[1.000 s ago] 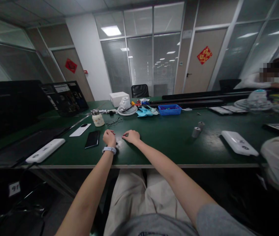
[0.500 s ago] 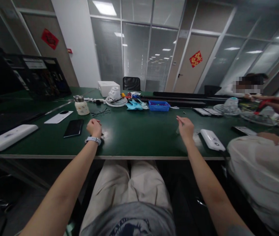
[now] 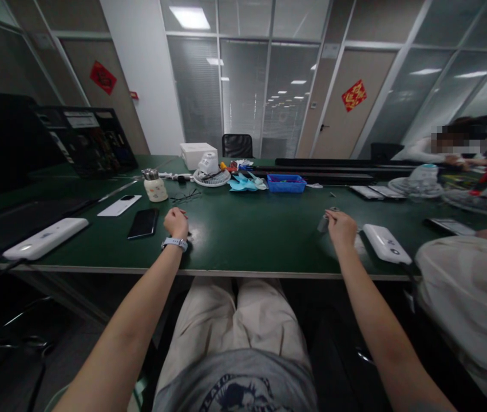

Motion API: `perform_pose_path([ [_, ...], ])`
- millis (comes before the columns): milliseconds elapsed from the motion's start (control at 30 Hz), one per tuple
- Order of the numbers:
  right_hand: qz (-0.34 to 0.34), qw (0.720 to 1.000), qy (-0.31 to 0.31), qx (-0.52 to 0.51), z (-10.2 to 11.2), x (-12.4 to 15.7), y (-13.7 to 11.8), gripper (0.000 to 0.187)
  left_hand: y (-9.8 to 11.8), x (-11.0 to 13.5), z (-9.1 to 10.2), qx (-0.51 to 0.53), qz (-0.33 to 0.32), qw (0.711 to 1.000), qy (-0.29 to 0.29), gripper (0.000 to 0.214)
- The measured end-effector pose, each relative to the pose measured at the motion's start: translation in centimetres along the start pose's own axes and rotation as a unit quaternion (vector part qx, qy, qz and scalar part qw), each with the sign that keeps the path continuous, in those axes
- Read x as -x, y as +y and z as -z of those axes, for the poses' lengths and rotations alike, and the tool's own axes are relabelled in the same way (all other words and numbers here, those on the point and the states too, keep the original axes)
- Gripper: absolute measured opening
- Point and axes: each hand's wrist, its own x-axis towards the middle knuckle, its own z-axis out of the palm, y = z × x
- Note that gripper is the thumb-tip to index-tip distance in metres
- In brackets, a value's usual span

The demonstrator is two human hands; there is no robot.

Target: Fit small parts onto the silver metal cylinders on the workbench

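My left hand (image 3: pixel 176 222) rests on the green table (image 3: pixel 247 246) with its fingers curled closed. A pale-strapped watch is on that wrist. What the fingers hold, if anything, is hidden. A black phone (image 3: pixel 142 223) lies just left of this hand, and a pair of glasses (image 3: pixel 186 197) lies beyond it. My right hand (image 3: pixel 341 227) is over the table's right part, thumb and fingers pinched together. At its fingertips is a small grey, roughly cylindrical object (image 3: pixel 323 223), too blurred to name. A white power-bank-like device (image 3: pixel 385 243) lies to the right of this hand.
Behind are a cream bottle (image 3: pixel 154 187), white fan parts (image 3: pixel 211 177), light-blue fan blades (image 3: pixel 243 183) and a blue basket (image 3: pixel 286 183). Another white device (image 3: pixel 46 237) and a white phone (image 3: pixel 119 206) lie left. A co-worker in a white top (image 3: pixel 462 269) sits close on the right.
The view has swung slightly left, so the scene sits further right. The grey object at my right fingertips shows more clearly. The nearby co-worker's raised hand has moved right, mostly out of view.
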Motion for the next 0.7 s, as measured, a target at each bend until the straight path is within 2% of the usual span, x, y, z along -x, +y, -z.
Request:
perform_pose_path([
  [267,0.001,1.000,-0.001,0.020,-0.6,-0.4,0.6,0.032,-0.5,-0.3,-0.3,-0.003,-0.012,1.000,-0.002,0.032],
  [533,-0.044,0.997,-0.043,0.050,0.2,0.1,-0.3,0.034,-0.2,0.0,0.0,-0.008,-0.011,1.000,-0.014,0.032],
  [600,-0.063,0.997,-0.024,0.021,0.4,-0.3,0.4,0.036,0.0,0.2,0.1,-0.013,-0.009,1.000,-0.014,0.032],
  [700,-0.106,0.994,0.008,-0.022,0.2,-2.0,2.9,0.041,0.2,0.3,0.1,-0.019,-0.009,1.000,-0.020,0.031],
])
